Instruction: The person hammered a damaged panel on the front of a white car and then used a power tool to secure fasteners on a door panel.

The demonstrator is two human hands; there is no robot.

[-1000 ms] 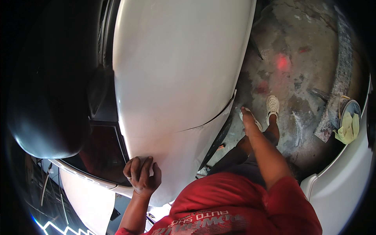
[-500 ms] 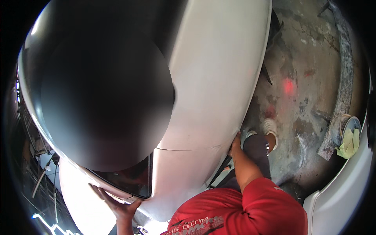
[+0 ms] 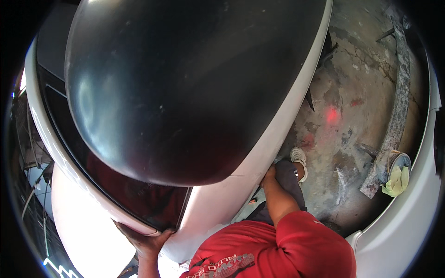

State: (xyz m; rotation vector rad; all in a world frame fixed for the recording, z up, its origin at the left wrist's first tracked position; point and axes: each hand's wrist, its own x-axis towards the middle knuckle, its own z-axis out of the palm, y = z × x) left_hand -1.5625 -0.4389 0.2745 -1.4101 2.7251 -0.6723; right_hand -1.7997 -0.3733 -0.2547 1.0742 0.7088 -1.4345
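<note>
A white car door (image 3: 218,204) with a dark window (image 3: 139,192) stands in front of me, its surface smudged. A large glossy black side mirror (image 3: 185,92) hides much of the door and glass. My left hand (image 3: 147,242) is closed on the window frame's near corner, thumb on the near side and fingers tucked along the outer edge. On the right, my right hand (image 3: 269,177) grips the door's lower edge, its fingers partly hidden behind the panel.
Stained concrete floor (image 3: 343,139) lies at right, with my shoe (image 3: 299,160) on it. A long paint-spattered plank (image 3: 397,111) rests there, beside a round tin (image 3: 399,162) with a yellowish cloth (image 3: 396,181). Another white car panel (image 3: 398,236) curves along the lower right.
The black mirror now looks sharper, larger and farther right, covering more of the white door. My left fingers, spread before, have closed in on the frame. My right hand keeps its hold.
</note>
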